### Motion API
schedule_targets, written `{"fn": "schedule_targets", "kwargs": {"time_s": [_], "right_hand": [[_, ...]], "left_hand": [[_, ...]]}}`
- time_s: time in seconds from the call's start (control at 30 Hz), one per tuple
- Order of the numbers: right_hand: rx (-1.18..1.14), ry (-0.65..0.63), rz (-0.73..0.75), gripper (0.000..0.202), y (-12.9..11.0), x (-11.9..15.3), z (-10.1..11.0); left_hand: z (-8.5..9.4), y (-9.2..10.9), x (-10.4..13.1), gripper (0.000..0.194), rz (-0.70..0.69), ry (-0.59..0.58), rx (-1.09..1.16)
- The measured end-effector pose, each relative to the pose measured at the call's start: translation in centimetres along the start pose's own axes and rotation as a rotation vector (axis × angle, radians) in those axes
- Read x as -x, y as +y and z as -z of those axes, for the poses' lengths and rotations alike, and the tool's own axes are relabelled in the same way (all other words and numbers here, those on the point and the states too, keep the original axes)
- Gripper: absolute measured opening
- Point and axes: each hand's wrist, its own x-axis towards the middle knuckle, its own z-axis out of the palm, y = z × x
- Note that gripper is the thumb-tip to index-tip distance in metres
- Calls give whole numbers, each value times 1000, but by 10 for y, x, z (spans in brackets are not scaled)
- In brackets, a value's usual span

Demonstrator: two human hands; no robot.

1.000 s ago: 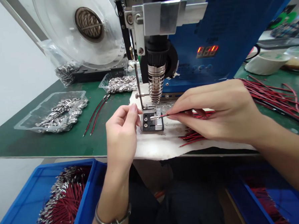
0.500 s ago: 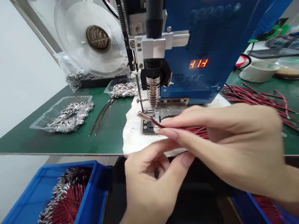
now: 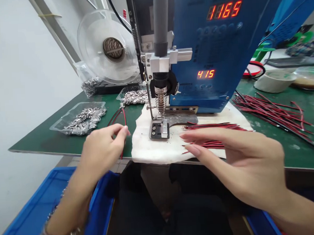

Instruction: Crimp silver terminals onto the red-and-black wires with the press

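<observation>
My left hand [image 3: 102, 148] is over the front left of the table, thumb and forefinger closed on a red wire lead [image 3: 124, 115]. The lead's metal connector end [image 3: 122, 105] points away from me, beside other leads lying there, and its tail hangs below my fingers. My right hand [image 3: 246, 158] hovers at the right of the white cloth [image 3: 145, 149], its thumb and forefinger apart. Under and behind those fingers lies a bundle of red and black wires [image 3: 212, 126]. Between my hands stands the soldering machine's tip with its spring [image 3: 161, 99], above a small black fixture [image 3: 156, 130].
Clear trays of metal connectors [image 3: 85, 117] [image 3: 135, 96] stand on the left. A blue machine housing [image 3: 203, 94] with red digits rises behind. More loose wires [image 3: 272, 115] and a roll of tape [image 3: 274, 81] lie right. A blue bin [image 3: 52, 186] is below the table edge.
My hands have separated. The lead with its connector has passed from my right fingers to my left hand, which has moved left. My right fingers have come apart near the bundle.
</observation>
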Motion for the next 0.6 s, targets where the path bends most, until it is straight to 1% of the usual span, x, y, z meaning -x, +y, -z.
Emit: {"fn": "schedule_targets", "kwargs": {"time_s": [0.03,0.07,0.1,0.17,0.3,0.4,0.6], "right_hand": [[3,7,-9,15,3,4,4],[7,17,-24,16,5,7,7],[13,28,-36,18,7,10,10],[42,64,-54,20,9,14,15],[106,117,-60,24,10,17,22],[97,117,-66,22,10,18,25],[81,110,-49,20,14,20,29]], "left_hand": [[3,-4,-13,38,-13,-22,-201],[4,-7,-25,40,-42,-45,-352],[5,-9,-36,42,-71,-66,-461],[4,-10,-50,46,-133,-103,-594],[2,-10,-64,53,-200,-130,-678],[4,-9,-71,55,-201,-136,-677],[7,-8,-79,55,-200,-194,-687]]}}
